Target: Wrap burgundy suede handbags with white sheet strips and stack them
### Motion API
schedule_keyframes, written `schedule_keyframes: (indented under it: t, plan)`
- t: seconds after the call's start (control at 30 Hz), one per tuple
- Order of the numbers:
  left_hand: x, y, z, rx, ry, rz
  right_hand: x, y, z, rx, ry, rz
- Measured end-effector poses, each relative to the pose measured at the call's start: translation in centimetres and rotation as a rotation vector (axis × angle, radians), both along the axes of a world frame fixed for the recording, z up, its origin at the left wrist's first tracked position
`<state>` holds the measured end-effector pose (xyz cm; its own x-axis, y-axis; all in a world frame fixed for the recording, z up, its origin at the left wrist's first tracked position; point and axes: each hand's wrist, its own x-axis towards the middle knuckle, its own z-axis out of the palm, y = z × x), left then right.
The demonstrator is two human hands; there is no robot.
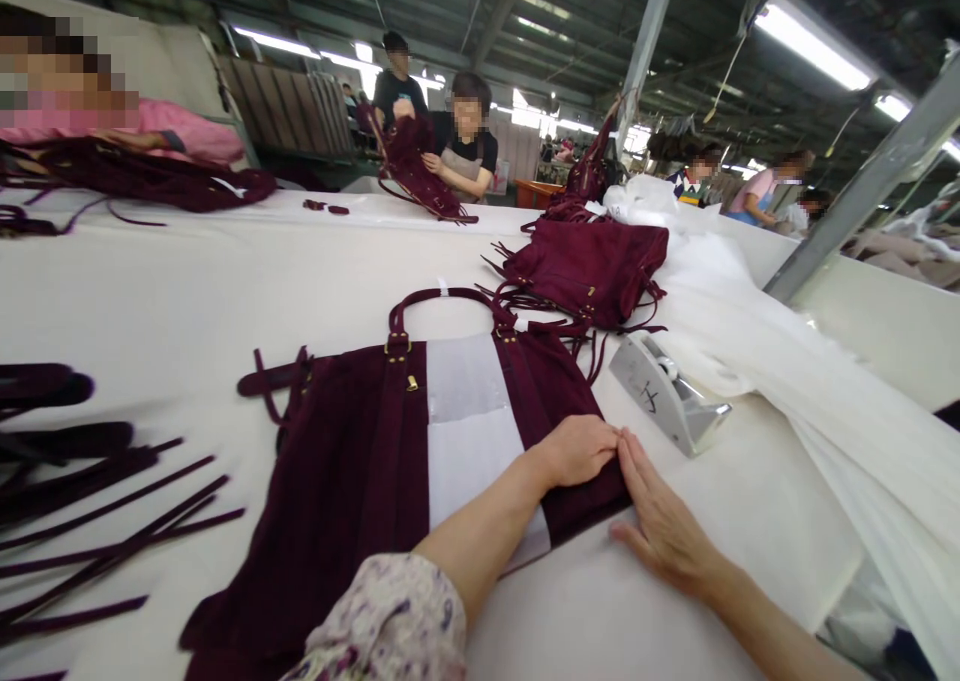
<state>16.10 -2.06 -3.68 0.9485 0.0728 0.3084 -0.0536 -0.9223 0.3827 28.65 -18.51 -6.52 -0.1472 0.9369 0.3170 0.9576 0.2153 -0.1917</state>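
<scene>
A dark burgundy suede handbag [341,461] lies flat in front of me, its looped handles pointing away. A white paper band [469,461] runs down its middle. My left hand [577,451] reaches across the bag, its fingers bent together on the right side edge; the fingertips are partly hidden. Against that same edge rests my right hand [664,516], fingers straight and thumb apart, its fingertips meeting those of the left. A tape dispenser [660,391] stands just beyond my right hand.
More burgundy bags [585,266] lie farther back on the white table [187,291]. Dark straps [112,551] spread at the left. White sheeting [795,351] drapes along the right, near a slanted metal post [847,201]. Co-workers [465,141] handle bags across the table.
</scene>
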Motion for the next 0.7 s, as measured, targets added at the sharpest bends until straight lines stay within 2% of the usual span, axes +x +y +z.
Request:
schedule_keyframes:
  t: [0.07, 0.13, 0.27, 0.33, 0.43, 0.53, 0.63, 0.7]
  plan:
    - [0.0, -0.2, 0.1, -0.058, -0.054, 0.003, -0.1, -1.2, -1.4, -0.036, -0.017, -0.017]
    - [-0.3, -0.5, 0.5, -0.061, -0.088, 0.034, 0.0, -1.6, -1.8, -0.037, -0.040, -0.014]
    - [-3.4, -1.6, 1.9, 0.141, -0.067, 0.202, 0.6, -1.1, -1.6, -0.034, 0.059, -0.056]
    - [-6.9, -2.1, 2.6, 0.264, -0.049, 0.369, 1.1, -0.6, -1.4, -0.061, 0.153, -0.087]
    - [-14.5, -3.5, 3.4, 0.397, 0.003, 0.667, 1.9, 0.8, -1.2, -0.058, 0.266, -0.098]
    - [-22.2, -5.5, 3.3, 0.465, 0.064, 1.045, 2.5, 2.5, -0.8, -0.048, 0.344, -0.099]
    - [-27.5, -7.5, 2.3, 0.425, 0.111, 1.376, 2.9, 3.8, -0.5, -0.101, 0.463, -0.135]
    - [-29.3, -8.3, 1.5, 0.310, 0.123, 1.472, 3.3, 4.3, -0.5, -0.176, 0.579, -0.164]
